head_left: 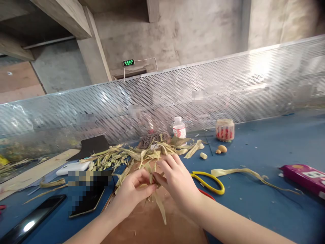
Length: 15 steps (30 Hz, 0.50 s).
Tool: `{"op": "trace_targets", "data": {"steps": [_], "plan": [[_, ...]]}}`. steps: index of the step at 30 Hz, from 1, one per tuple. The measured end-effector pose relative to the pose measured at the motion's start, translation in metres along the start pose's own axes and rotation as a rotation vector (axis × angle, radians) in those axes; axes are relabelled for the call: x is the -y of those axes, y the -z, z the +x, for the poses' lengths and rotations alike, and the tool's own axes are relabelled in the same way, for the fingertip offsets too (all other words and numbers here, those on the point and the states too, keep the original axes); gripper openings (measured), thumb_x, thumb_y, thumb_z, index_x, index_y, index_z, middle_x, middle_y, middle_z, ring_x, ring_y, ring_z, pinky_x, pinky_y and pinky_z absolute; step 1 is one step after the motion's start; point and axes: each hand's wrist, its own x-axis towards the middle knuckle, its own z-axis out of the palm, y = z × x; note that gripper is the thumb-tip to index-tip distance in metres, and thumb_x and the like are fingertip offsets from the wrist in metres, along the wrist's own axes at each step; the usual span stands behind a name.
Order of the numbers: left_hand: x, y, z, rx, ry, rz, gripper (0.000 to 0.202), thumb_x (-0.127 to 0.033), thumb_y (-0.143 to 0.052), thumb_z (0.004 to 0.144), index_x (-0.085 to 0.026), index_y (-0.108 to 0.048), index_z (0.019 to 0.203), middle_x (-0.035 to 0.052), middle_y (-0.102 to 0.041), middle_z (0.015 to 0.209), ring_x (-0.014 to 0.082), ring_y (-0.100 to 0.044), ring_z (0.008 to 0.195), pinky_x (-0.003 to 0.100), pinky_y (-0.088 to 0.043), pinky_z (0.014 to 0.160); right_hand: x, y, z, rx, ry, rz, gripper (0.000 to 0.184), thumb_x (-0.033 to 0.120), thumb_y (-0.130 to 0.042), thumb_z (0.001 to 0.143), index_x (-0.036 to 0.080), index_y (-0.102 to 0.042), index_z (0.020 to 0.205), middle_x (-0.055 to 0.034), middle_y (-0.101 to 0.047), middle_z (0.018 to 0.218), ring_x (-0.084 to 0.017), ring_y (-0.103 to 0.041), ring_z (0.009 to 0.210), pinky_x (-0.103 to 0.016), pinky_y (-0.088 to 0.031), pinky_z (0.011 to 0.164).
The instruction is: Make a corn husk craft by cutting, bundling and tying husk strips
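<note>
My left hand and my right hand meet over a brown board. Both are closed, fingertips pinched around a small piece of dried corn husk. One pale, pointed strip of it hangs down below my fingers. Part of the piece is hidden behind the fingers and thumbs. Just beyond my hands, a heap of dried husk strips lies across the far end of the board. To the right of my right wrist is a yellow handle loop, with a red part beside it partly covered by my arm.
Two dark phones lie at left, beside a white device. A white bottle, a jar and small tan pieces stand farther back. A long husk strip and a purple packet lie right. Perforated metal panel behind.
</note>
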Motion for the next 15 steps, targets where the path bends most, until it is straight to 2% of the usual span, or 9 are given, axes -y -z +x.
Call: {"op": "trace_targets", "data": {"steps": [5,10,12,15], "plan": [[0.0001,-0.0022,-0.0016,0.000,0.013,-0.045,0.014,-0.028,-0.067,0.074,-0.019,-0.057,0.075,-0.0002,-0.061,0.076,0.0146,-0.056,0.078,0.025,-0.044,0.074,0.0032,0.0045,0.0029,-0.054,0.089,0.012,0.012,0.011,-0.052,0.083,0.018,-0.062,0.081,-0.0096,-0.059,0.086,-0.024,-0.049,0.082,-0.038,-0.047,0.071],[0.0011,-0.0038,-0.0005,0.022,0.046,-0.117,0.014,-0.027,-0.069,0.073,-0.019,-0.057,0.076,-0.0007,-0.061,0.075,0.0137,-0.056,0.076,0.024,-0.044,0.073,0.0023,0.0022,-0.0006,0.012,0.199,0.076,0.022,0.007,-0.043,0.087,0.014,-0.061,0.098,-0.0096,-0.059,0.087,-0.022,-0.049,0.082,-0.036,-0.048,0.073],[0.0021,-0.0046,-0.0001,0.016,0.046,-0.141,0.015,-0.027,-0.069,0.072,-0.019,-0.057,0.075,-0.0007,-0.060,0.074,0.0137,-0.055,0.075,0.024,-0.044,0.071,0.0023,0.0027,-0.0024,0.046,0.221,0.119,0.026,0.006,-0.040,0.089,0.012,-0.057,0.108,-0.0108,-0.060,0.094,-0.021,-0.050,0.087,-0.036,-0.049,0.077],[0.0032,-0.0053,0.0004,-0.003,0.041,-0.148,0.017,-0.026,-0.071,0.070,-0.018,-0.059,0.079,0.0001,-0.060,0.077,0.0146,-0.055,0.076,0.026,-0.044,0.072,0.0024,0.0072,-0.0043,0.062,0.246,0.192,0.032,0.008,-0.038,0.091,0.013,-0.051,0.120,-0.0122,-0.057,0.115,-0.021,-0.051,0.102,-0.036,-0.049,0.087]]}}
